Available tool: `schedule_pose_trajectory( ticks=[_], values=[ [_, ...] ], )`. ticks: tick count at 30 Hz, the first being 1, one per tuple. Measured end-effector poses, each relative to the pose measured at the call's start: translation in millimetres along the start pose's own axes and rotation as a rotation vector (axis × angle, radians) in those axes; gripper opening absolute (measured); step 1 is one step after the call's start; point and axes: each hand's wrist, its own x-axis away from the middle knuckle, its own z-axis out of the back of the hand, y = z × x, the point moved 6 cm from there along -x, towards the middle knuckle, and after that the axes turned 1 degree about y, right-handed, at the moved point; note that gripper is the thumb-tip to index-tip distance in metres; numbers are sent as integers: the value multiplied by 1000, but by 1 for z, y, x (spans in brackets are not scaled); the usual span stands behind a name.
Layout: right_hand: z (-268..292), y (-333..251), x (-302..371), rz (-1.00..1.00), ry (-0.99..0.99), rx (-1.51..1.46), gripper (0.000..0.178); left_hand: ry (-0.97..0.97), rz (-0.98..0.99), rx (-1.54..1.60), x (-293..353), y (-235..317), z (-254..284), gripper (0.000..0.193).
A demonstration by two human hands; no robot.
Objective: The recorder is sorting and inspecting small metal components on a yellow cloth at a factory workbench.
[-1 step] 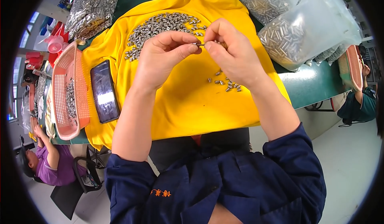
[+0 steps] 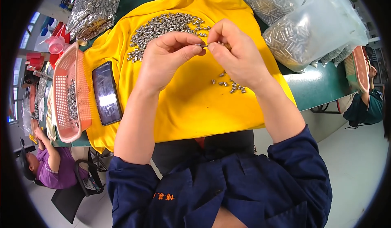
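Over a yellow cloth (image 2: pixel 183 114), my two hands meet fingertip to fingertip. Thumb and fingers of my left hand (image 2: pixel 165 57) pinch a small, thin metal piece (image 2: pixel 203 45), too small to make out fully. Its other end reaches the pinched thumb and forefinger of my right hand (image 2: pixel 238 53); what else those fingers hold is hidden. Behind my left hand lies a heap of small metal cylinders (image 2: pixel 165 24), spreading toward the right hand. A smaller group of loose cylinders (image 2: pixel 234 86) rests on the cloth below my right hand.
Left of the cloth's middle lies a phone (image 2: pixel 106 93), beside a pink basket (image 2: pixel 84 102) holding metal parts. Clear bags of metal parts (image 2: pixel 287 41) stand at the right, another bag (image 2: pixel 91 12) at the far left. Other people sit at left (image 2: pixel 57 167) and right (image 2: pixel 364 110).
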Motion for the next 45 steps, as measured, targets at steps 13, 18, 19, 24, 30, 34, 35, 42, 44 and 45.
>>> schedule_pose_trajectory(
  ticks=[13, 18, 19, 24, 30, 34, 35, 42, 44, 45],
  values=[
    [-7, -5, 1, 113, 10, 246, 8, 17, -31, -123, 1, -1, 0, 10],
    [-7, -2, 1, 78, -1, 232, 9, 48, -51, -129, 1, -2, -2, 9],
    [-7, 0, 1, 66, -6, 222, 9, 47, -54, -129, 1, -1, -3, 9],
    [-12, 11, 1, 19, -2, 292, 9, 75, -372, -830, 7, 22, -16, 12],
    [12, 1, -1, -49, 126, 197, 7, 200, -200, -641, -5, 10, 31, 11],
    [1, 3, -2, 13, 76, 134, 8, 75, -90, -324, -4, 3, 14, 8],
    [1, 5, -2, -9, 58, 71, 8, 48, -100, -286, -4, 2, 10, 9],
    [1, 3, -1, -16, 27, -18, 8, -42, 226, 429, 0, -22, 2, 16],
    [-3, 4, 0, -55, -55, -56, 5, -60, 209, 431, 0, -22, 0, 15],
    [-3, 3, 0, -57, -54, -57, 5, -77, 192, 434, 0, -21, -1, 15]
  ],
)
